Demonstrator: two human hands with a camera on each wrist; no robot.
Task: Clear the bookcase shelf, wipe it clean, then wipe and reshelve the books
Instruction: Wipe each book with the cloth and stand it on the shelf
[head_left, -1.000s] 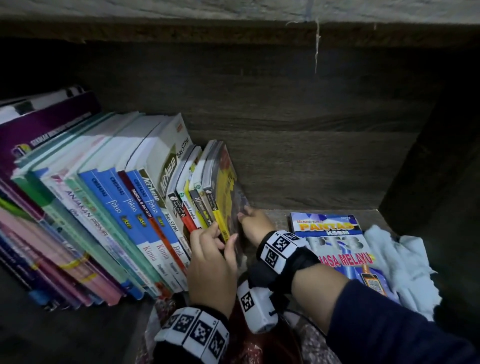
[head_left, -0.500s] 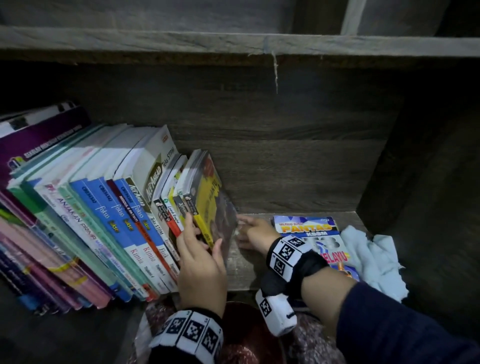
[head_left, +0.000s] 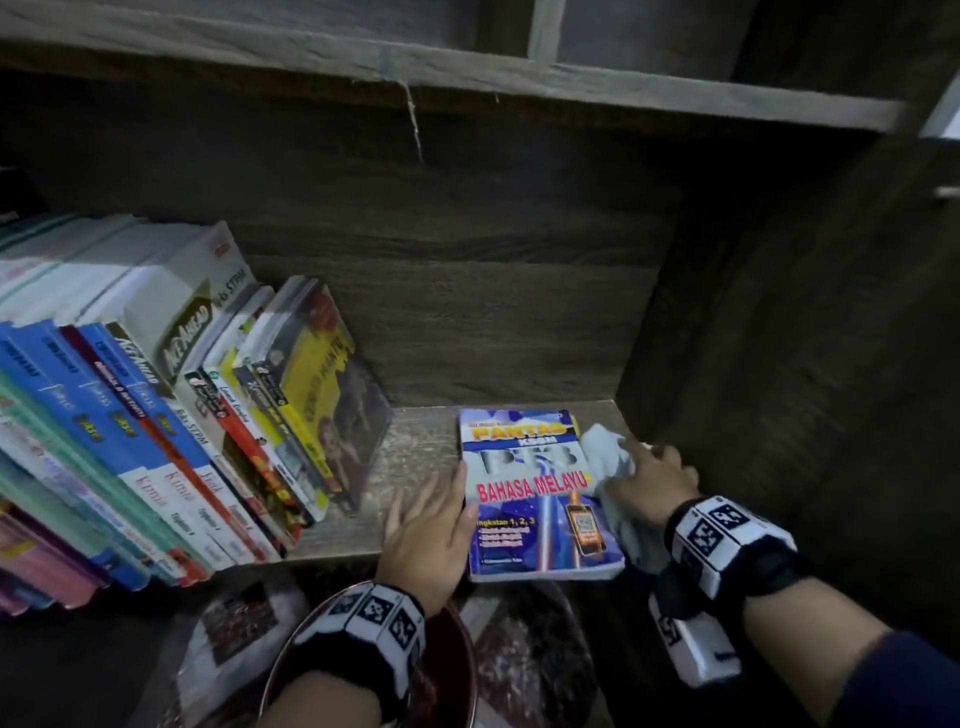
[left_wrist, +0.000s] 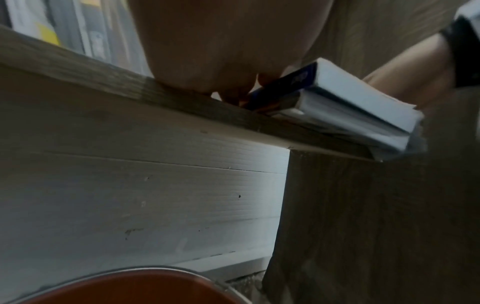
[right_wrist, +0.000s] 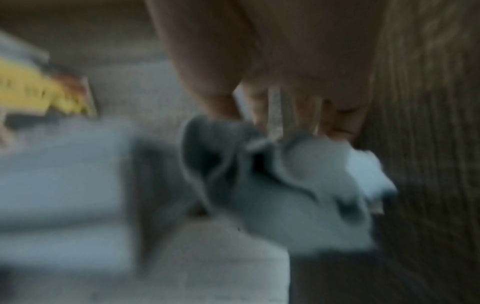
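Reaching for the blue workbook (head_left: 535, 488), which lies flat on the shelf (head_left: 415, 447), long axis pointing front to back. My left hand (head_left: 428, 530) touches its left edge, grip relaxed; my right hand (head_left: 652, 480) is bunching the cloth (head_left: 605, 454) just beside its right edge.

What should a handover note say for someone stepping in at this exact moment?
Left hand: fingers straight, touching the left edge of the blue Bahasa Melayu book, which lies flat on the shelf.
Right hand: gripping the pale cloth beside that book.
Done: leaning row of books stands at the shelf's left.
Left: wipe the flat book and stand it with the row.
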